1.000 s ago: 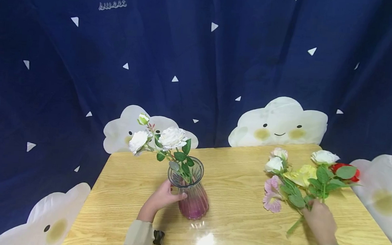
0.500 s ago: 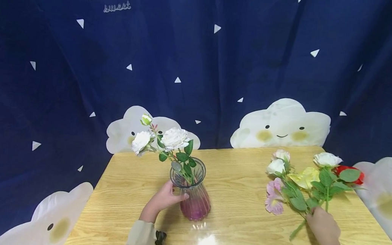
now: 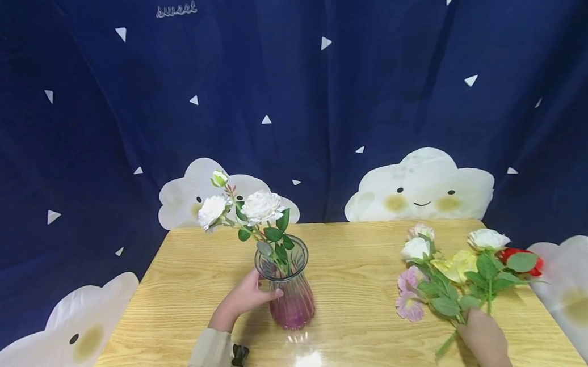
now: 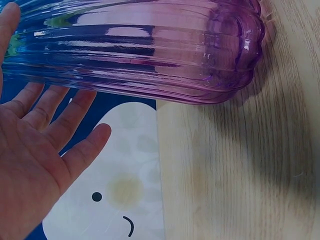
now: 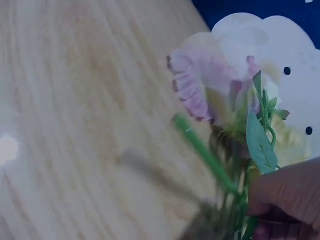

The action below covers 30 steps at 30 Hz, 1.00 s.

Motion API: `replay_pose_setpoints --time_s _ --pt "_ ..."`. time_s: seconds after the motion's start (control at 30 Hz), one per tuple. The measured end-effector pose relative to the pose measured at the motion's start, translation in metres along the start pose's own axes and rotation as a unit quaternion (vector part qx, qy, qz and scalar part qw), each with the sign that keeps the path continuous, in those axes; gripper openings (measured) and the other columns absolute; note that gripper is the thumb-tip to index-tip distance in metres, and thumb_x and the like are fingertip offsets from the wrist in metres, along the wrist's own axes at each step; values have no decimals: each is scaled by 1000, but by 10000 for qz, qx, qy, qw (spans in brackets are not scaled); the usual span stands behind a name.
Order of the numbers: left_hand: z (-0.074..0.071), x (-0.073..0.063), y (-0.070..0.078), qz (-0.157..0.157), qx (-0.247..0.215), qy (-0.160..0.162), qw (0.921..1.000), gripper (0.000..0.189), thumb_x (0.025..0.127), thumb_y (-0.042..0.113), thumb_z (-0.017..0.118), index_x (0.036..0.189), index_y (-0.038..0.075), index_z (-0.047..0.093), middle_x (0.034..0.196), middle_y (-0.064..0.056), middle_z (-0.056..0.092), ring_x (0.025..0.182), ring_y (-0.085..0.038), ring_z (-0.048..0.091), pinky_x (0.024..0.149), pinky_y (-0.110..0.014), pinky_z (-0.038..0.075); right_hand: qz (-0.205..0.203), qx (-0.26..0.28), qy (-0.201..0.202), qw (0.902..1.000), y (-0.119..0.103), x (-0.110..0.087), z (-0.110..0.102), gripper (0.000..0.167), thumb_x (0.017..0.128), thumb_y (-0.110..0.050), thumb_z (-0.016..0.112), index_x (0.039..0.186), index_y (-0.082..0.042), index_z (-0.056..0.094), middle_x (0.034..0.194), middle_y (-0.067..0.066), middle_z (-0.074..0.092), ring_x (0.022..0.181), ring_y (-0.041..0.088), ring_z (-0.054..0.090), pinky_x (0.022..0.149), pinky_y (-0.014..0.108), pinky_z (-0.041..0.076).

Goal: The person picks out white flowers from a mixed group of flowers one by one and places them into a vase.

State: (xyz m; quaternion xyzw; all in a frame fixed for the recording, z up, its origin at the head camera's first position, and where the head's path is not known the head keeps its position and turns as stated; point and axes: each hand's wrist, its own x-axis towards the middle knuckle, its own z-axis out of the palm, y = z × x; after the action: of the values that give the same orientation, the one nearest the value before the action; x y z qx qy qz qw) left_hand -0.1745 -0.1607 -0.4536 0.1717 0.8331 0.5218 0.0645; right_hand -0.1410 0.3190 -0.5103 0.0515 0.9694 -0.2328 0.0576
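In the head view a glass vase [image 3: 291, 307], clear above and purple-pink below, stands upright with white roses [image 3: 262, 208] leaning left out of its mouth. My left hand [image 3: 246, 297] holds the vase from the left, thumb on the near side, fingers behind. The left wrist view shows this hand [image 4: 37, 155] with fingertips right at the ribbed glass [image 4: 175, 55]. On the right my right hand [image 3: 484, 340] pinches green stems among flowers lying on the table. In the right wrist view, thumb and fingers close around a green stem [image 5: 248, 227]; part of the grip is hidden.
Around the right hand lie a yellow flower [image 3: 456, 266], a pink-purple flower [image 3: 410, 294], white roses [image 3: 488, 238] and a red flower [image 3: 534, 264]. The wooden table [image 3: 361, 324] meets a dark blue curtain [image 3: 282, 63] with cloud prints behind it.
The head view has shifted slightly. My right hand's fingers have settled onto the stems, which stay nearly in place. My left hand stays on the vase.
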Motion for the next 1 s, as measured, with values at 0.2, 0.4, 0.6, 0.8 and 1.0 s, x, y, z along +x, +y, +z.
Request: replay_pose_setpoints --time_s 0.2,0.4,0.6,0.8,1.0 --pt "0 1 -6 -121 -8 48 9999 61 74 19 72 126 5 43 128 -17 46 121 -36 37 96 -58 28 -282 65 306 9991 -10 1 -10 14 79 -9 54 75 0 43 64 12 49 58 28 49 47 41 40" --pt "1 2 -5 -88 22 58 9999 63 74 21 72 128 6 42 128 -18 46 120 -36 37 96 -58 29 -346 234 758 9962 -26 4 -22 17 76 -9 53 75 3 41 60 13 43 54 27 44 45 37 37" --pt "1 2 -7 -79 49 56 9999 64 74 20 72 128 6 41 128 -17 46 121 -36 37 96 -57 28 -459 354 1482 9873 -41 5 -27 16 74 -4 51 81 9 45 66 22 49 56 35 49 45 43 40" --pt "0 -2 9 -47 -4 22 10000 60 75 13 70 127 2 42 127 -20 46 120 -38 37 96 -58 28 -608 497 2404 9675 -57 9 -31 25 70 -1 57 90 13 51 70 23 54 58 38 53 45 49 42" --pt "-2 -5 21 63 -23 -17 10000 58 76 9 69 126 -1 42 126 -23 47 118 -41 38 94 -59 30 -634 626 2487 9645 -78 12 -38 27 70 -1 55 93 12 51 74 22 54 60 32 52 46 45 42"
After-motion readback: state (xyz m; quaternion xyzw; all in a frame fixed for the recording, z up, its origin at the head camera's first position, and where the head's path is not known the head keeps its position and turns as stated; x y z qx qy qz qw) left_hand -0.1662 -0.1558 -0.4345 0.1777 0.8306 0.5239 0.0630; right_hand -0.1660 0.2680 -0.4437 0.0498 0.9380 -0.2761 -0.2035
